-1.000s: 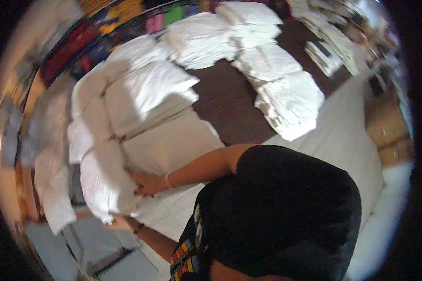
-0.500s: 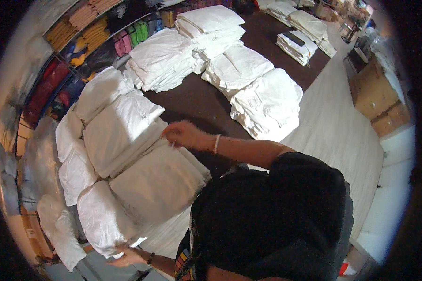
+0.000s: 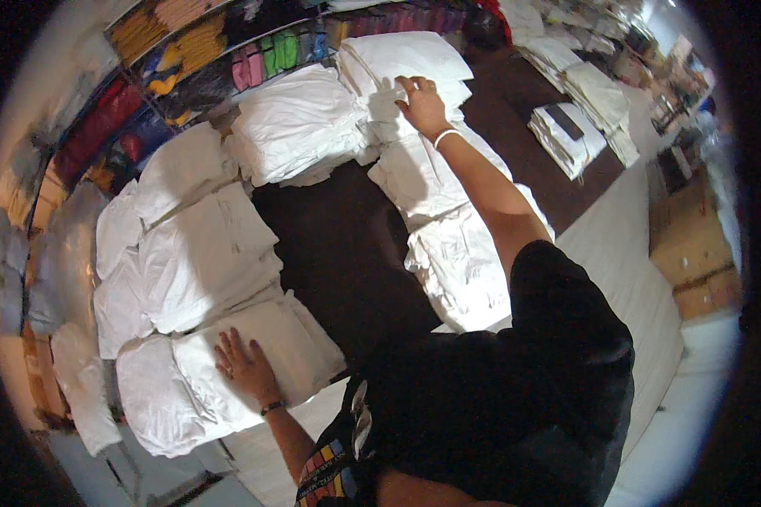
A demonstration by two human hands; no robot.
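Spread flat, my left hand lies on a stack of folded white cloth at the near left of a dark brown tabletop. My right arm stretches forward over the table. My right hand, its fingers apart and slightly bent, is at the front side of a tall white cloth stack at the far side; whether it touches the cloth is hard to tell. Under that forearm sits another white stack, with one more white stack nearer to me. Neither hand holds anything visible.
More white stacks line the table's left side and back. At the far right, a dark flat object rests on a smaller white pile. Shelves of coloured folded cloth stand behind; cardboard boxes are at right.
My right hand has moved from the near left stacks to the far stack. My left hand has risen from the near stack's lower edge onto its top. The view has shifted.
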